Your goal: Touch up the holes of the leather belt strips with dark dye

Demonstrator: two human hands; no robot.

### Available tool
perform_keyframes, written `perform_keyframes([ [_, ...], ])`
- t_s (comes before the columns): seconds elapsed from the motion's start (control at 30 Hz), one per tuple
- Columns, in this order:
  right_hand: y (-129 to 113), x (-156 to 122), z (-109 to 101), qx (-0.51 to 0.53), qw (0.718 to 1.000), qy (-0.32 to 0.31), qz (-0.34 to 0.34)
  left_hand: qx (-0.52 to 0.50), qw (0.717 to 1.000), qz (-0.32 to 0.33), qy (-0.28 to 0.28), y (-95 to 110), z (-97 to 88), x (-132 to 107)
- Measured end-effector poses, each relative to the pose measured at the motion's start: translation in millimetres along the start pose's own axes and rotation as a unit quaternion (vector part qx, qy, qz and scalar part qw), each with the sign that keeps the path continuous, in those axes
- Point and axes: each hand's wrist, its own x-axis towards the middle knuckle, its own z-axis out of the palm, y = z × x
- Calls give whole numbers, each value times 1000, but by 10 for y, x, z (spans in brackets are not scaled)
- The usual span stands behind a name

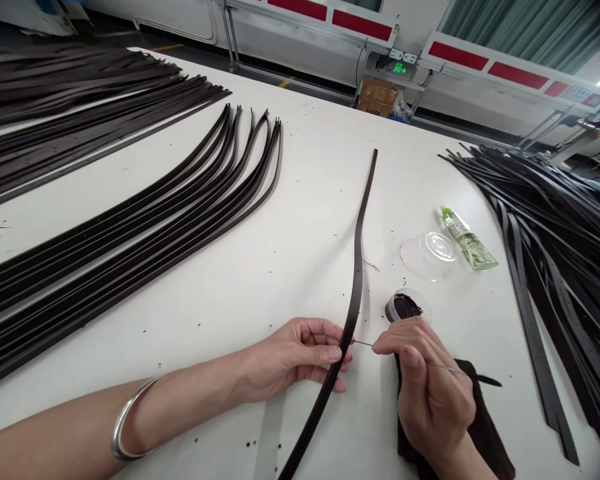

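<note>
My left hand (305, 357) pinches a long black strap (359, 267), thumb on its face and fingers behind. The strap curves away from me and has small holes along it. In my right hand (425, 380) is a thin metal rod tool (443, 367) with a dark tip at its rear end. The rod's front end meets the strap's edge beside my left fingertips. Just beyond my right hand stands a small clear cup (391, 311) of dark paste. Under that hand lies a folded black cloth (487, 427).
Many black straps (145, 247) lie in bundles on the left of the white table (220, 393). Another heap of straps (535, 267) covers the right side. A clear lid (430, 253) and a green tube (467, 239) lie past the cup. Small dark specks dot the table.
</note>
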Motion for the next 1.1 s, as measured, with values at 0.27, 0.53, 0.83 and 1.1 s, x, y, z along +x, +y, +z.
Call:
perform_keyframes([
  [0.27,-6,8,14,-11,1000,-4,-12,-1,1000,1,-5,8,2,5],
  [0.53,-31,41,37,-31,999,-18,-23,4,1000,3,-13,5,-7,4],
  [0.83,-58,70,56,-47,998,-17,-48,14,1000,3,-17,5,-6,10],
  [1.1,-76,54,75,-34,998,-10,-59,20,1000,2,-19,24,12,6],
])
